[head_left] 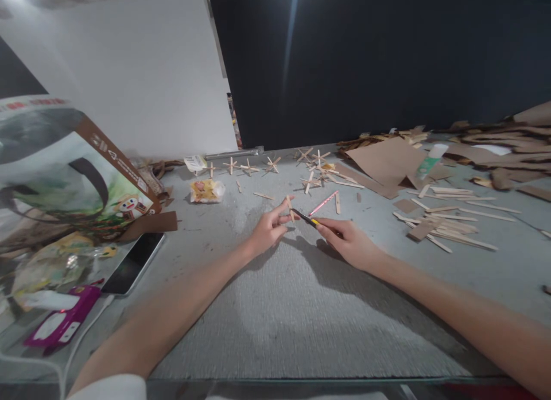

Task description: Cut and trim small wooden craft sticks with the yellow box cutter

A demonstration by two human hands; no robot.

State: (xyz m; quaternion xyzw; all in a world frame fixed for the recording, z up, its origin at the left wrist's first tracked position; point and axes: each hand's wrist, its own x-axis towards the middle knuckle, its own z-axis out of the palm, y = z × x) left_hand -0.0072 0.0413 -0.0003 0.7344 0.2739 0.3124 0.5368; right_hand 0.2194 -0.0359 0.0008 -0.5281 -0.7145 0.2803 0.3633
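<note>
My left hand (269,228) pinches a short wooden craft stick (289,203) upright between its fingertips, above the grey table. My right hand (344,239) is closed around scissors (306,217) with dark blades and some yellow at the handle. The blade tips meet the stick close to my left fingers; whether they are cutting into it I cannot tell. Just beyond the hands lie a pink patterned pen or pencil (321,205) and a short loose stick (338,203). Several star shapes made of crossed sticks, one of them a star (272,164), stand farther back.
At right are a pile of craft sticks (456,225), brown cardboard (385,162) and a glue stick (431,160). A small yellow packet (206,191) sits back left. At left are a phone (134,263), a purple power strip (64,319), a white cable (88,331) and a large printed bag (73,170).
</note>
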